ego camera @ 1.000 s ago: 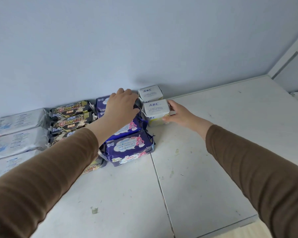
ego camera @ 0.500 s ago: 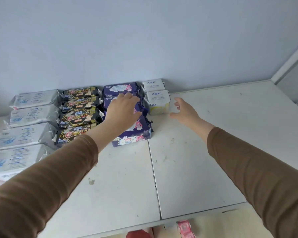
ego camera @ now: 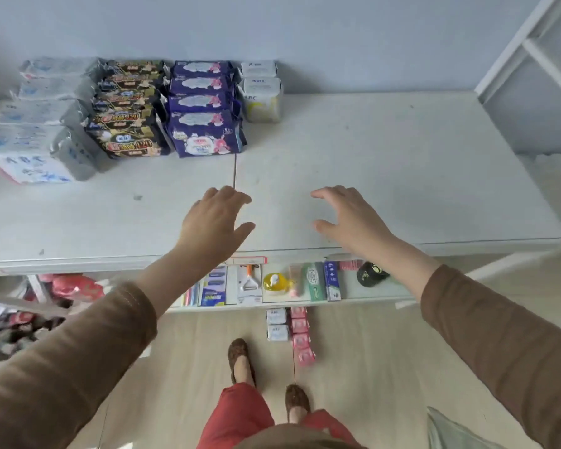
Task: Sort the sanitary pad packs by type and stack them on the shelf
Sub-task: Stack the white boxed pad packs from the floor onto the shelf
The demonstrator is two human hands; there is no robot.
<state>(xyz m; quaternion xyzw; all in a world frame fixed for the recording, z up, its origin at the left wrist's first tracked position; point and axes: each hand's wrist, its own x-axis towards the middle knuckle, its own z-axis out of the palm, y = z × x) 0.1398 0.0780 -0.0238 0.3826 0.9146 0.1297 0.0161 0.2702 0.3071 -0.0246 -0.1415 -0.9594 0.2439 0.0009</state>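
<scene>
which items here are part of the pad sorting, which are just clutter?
Job: silver packs; black-gold packs; purple packs; white ABC packs; floor packs; shelf.
Clutter: peeler; toothpaste boxes; black cap.

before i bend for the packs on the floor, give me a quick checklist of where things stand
1. Left hand free: ok, open, holds nothing.
2. Right hand free: ok, open, holds nothing.
3. Rows on the shelf sorted by type: ok; purple packs, black-gold packs, silver packs and white ABC packs each in their own row.
4. Room right of the white ABC packs: ok, bare shelf.
5. Packs left to shelve: not ok; white floor packs and pink floor packs remain.
</scene>
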